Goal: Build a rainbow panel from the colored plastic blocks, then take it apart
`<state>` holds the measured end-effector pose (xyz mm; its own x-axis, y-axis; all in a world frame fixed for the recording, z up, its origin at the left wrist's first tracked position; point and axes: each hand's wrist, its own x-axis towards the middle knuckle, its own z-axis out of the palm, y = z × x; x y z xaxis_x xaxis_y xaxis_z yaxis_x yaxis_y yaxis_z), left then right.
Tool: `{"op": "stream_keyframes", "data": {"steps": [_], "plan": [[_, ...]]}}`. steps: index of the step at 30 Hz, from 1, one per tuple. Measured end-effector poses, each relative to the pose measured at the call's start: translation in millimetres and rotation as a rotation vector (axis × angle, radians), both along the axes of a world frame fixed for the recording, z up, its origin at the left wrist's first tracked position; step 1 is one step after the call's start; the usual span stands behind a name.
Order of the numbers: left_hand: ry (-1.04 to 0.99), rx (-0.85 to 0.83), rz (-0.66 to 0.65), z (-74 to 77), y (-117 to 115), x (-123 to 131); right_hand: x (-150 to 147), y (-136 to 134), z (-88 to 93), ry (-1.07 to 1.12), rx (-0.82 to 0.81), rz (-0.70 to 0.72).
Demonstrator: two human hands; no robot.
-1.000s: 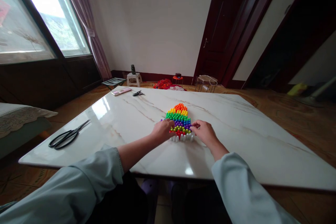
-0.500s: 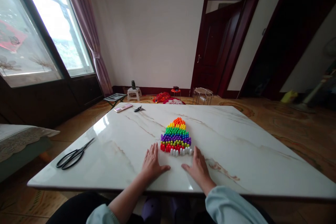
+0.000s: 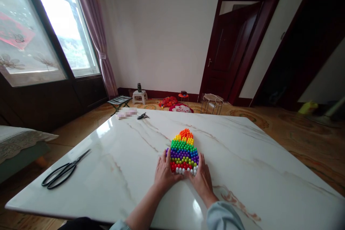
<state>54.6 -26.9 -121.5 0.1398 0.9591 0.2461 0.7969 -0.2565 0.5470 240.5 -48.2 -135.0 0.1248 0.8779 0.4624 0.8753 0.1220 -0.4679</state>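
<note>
A tapering cluster of small coloured pegs point(image 3: 184, 150) stands on the white marble table point(image 3: 242, 158), in bands of orange, yellow, green, purple, mixed, red and white. My left hand point(image 3: 164, 171) lies flat against its near left side, fingers stretched out. My right hand point(image 3: 202, 176) lies flat against its near right side, fingers also extended. Both hands cup the cluster's near end and touch the white and red pegs. Neither hand holds anything.
Large black scissors point(image 3: 62, 170) lie near the table's left edge. A pink flat object point(image 3: 126, 114) and small black pliers point(image 3: 142, 116) sit at the far left corner. Stools point(image 3: 139, 96) and a wire rack point(image 3: 211, 102) stand on the floor beyond.
My hands pulled back from the cluster to lie flat on the table, then slid forward again and now press against its near end. The camera view also shifted.
</note>
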Motion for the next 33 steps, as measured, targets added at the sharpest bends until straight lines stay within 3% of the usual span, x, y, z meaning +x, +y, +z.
{"op": "stream_keyframes", "data": {"steps": [6,11,14,17,20,24,28,30,33], "plan": [[-0.007,0.051,0.013,3.3,-3.8,2.9,-3.8,6.8,-2.9,0.111,-0.062,-0.029],[-0.045,0.116,0.003,3.7,-6.5,-0.5,10.0,18.3,10.2,0.42,-0.065,-0.02],[-0.015,0.133,-0.034,6.3,-8.3,0.1,8.2,27.0,15.5,0.442,-0.087,0.028],[0.019,0.156,-0.042,12.1,-11.6,2.4,-11.2,31.1,13.0,0.368,-0.05,0.086],[0.042,0.171,0.016,15.2,-15.0,0.1,-39.3,30.1,8.3,0.29,0.001,0.057],[0.047,0.178,0.188,8.9,-17.3,-19.4,-74.0,27.8,7.8,0.235,0.013,0.037],[0.058,0.204,0.263,5.7,-22.0,-40.8,-103.7,25.9,11.4,0.235,-0.035,0.086],[0.083,0.227,0.27,9.7,-26.1,-43.8,-115.3,24.7,14.9,0.241,-0.076,0.156],[0.12,0.265,0.255,17.5,-31.1,-41.5,-119.8,27.6,26.0,0.217,-0.089,0.403]]}}
